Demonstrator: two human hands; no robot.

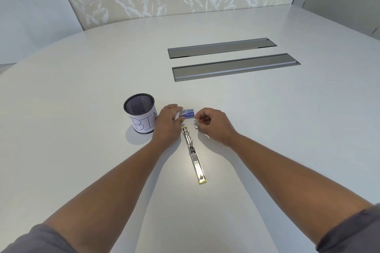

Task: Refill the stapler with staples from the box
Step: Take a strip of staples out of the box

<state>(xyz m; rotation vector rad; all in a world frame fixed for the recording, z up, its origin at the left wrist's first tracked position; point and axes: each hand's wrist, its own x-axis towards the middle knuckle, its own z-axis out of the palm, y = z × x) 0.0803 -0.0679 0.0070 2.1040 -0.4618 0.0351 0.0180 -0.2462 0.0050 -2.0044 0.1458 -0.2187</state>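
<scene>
A metal stapler (193, 154) lies opened out flat on the white table (267, 129), its length running from between my hands toward me. Just beyond it sits a small blue staple box (188, 113). My left hand (167, 123) holds the box's left end between fingertips and thumb. My right hand (213, 124) is curled, with its fingertips pinched together at the box's right end and nothing visibly in them. A short strip of staples (195, 125) lies on the table under my right thumb, beside the stapler's far tip.
A black mesh cup (140, 113) with a paper label reading "BIN" stands just left of my left hand. Two long grey cable hatches (234, 68) are set into the table farther back. A patterned wall panel rises behind the table.
</scene>
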